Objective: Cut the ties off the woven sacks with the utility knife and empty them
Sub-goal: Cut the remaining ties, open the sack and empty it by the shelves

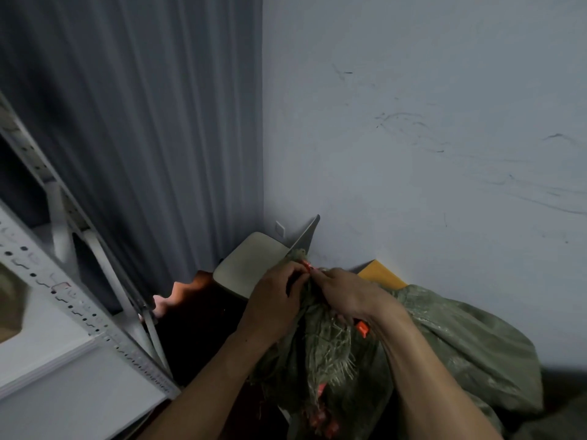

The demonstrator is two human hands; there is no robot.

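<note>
1. Woven sack: green, lying in the room corner against the white wall. Its gathered, frayed neck stands up between the two hands.
2. Left hand: fingers curled round the gathered neck, gripping it just below the top.
3. Right hand: clenched on the utility knife. An orange handle end shows under the wrist. The grey blade projects upward past the neck, tilted to the right.
4. Orange material shows where the fingertips of both hands meet; whether it is tie or knife body cannot be told.
5. Surroundings: a beige seat pad behind the hands, a yellow board behind the sack, a grey curtain left of the corner, and a white perforated metal rack at far left.
</note>
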